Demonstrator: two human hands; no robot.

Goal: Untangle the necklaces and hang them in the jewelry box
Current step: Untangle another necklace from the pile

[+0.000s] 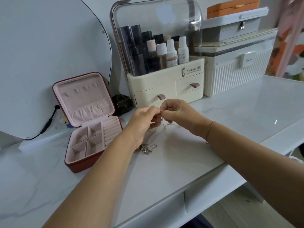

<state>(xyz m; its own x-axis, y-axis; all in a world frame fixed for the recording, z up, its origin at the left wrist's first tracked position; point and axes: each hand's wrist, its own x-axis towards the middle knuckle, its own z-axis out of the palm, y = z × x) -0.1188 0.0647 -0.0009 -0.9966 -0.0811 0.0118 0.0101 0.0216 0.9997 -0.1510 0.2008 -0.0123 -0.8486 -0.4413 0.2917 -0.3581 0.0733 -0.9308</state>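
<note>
Two bare hands meet above a white marble-look table (pixel 189 162). The left hand (pixel 144 119) and the right hand (pixel 176 112) each have fingertips curled in, pinching a fine chain (pixel 163 125) at a point between them, with loose strands hanging toward the tabletop. Nearer the viewer, partly hidden under the left wrist, lies a small heap of tangled necklaces (pixel 145 148). To the left, a red jewelry box (pixel 77 167) stands open. Its pink lid shows a row of hooks (pixel 82 90) with nothing on them, so no necklace is hung yet. The likely trouble is that pulling the two pinches apart too hard could tighten a knot or snap the thin links. The dangling strands could also snag the heap below and drag it along, or the chain could slip from the fingertips back into the tangle. Behind the hands, a cream cosmetics organiser (pixel 164 89) reads "Serious Life", with a smaller line beneath too tiny to read. A white ribbed case (pixel 233 76) to its right bears a tag that looks like "KaS".
</note>
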